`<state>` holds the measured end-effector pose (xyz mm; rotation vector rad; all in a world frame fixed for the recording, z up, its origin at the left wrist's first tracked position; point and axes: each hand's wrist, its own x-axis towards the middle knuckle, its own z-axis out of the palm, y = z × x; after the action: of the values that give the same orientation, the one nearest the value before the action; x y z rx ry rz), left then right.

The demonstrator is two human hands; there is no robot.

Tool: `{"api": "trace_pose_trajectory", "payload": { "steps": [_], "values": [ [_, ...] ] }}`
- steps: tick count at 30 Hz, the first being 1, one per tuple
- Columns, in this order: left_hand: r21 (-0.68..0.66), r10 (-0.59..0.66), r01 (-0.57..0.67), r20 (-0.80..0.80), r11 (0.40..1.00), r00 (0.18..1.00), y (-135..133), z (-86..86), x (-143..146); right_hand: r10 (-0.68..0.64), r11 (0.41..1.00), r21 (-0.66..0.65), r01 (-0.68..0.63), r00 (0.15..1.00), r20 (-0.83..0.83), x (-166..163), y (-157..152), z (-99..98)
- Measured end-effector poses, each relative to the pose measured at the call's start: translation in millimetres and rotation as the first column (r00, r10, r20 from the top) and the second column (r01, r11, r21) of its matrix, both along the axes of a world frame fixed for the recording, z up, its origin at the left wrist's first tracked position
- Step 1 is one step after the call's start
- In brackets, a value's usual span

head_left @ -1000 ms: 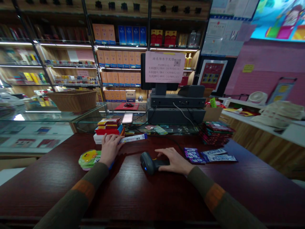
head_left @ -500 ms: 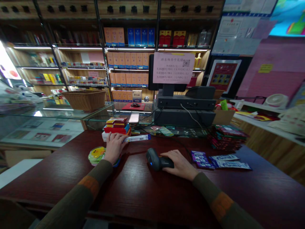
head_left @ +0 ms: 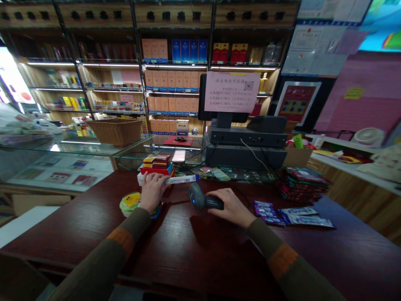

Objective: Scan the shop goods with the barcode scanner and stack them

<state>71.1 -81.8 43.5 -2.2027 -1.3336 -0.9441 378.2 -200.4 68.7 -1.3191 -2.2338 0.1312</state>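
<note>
My right hand (head_left: pixel 230 206) is wrapped round the grip of a dark barcode scanner (head_left: pixel 196 196), held above the table with its head pointing left and a small blue light on it. My left hand (head_left: pixel 153 190) is closed on the near end of a slim white packet (head_left: pixel 182 179) with a blue-purple tip, which points right. Just behind that hand stands a pile of red and yellow small boxes (head_left: pixel 157 161). A clear-lidded tub with a yellow duck-like figure (head_left: pixel 130 202) sits beside my left wrist, partly covered by it.
Purple packets (head_left: pixel 268 212) and long blue-white packets (head_left: pixel 307 217) lie to the right on the dark wooden table (head_left: pixel 200 259). Behind them is a stack of dark red and green packs (head_left: pixel 302 184). A cash register (head_left: pixel 246 152) and a wicker basket (head_left: pixel 117 131) stand at the back.
The barcode scanner has risen a little and moved left, closer to the slim packet, in my right hand. My left hand stays almost in place on the packet. The view has shifted slightly.
</note>
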Motion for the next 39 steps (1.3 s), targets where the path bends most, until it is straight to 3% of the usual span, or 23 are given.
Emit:
{"api": "trace_pose_trajectory", "payload": {
  "steps": [16, 28, 35, 39],
  "values": [
    [-0.021, 0.026, -0.025, 0.015, 0.999, 1.0, -2, 2.1, -5, 0.027, 1.0, -0.014, -0.027, 1.0, 0.016, -1, -3, -4.6],
    [-0.016, 0.003, -0.002, 0.051, 1.0, 0.999, -4, 2.0, -7, 0.044, 0.991, -0.129, -0.034, 0.997, 0.069, 14, -20, -39.8],
    [-0.042, -0.002, 0.005, 0.063, 0.999, 0.998, -7, 7.7, -8, 0.048, 0.99, -0.138, -0.038, 0.996, 0.069, 12, -22, -31.6],
    [-0.021, -0.015, 0.016, 0.067, 1.0, 0.998, -7, 7.9, -10, -0.066, 0.991, -0.123, 0.056, 0.995, -0.072, 7, -14, -20.1]
  ]
}}
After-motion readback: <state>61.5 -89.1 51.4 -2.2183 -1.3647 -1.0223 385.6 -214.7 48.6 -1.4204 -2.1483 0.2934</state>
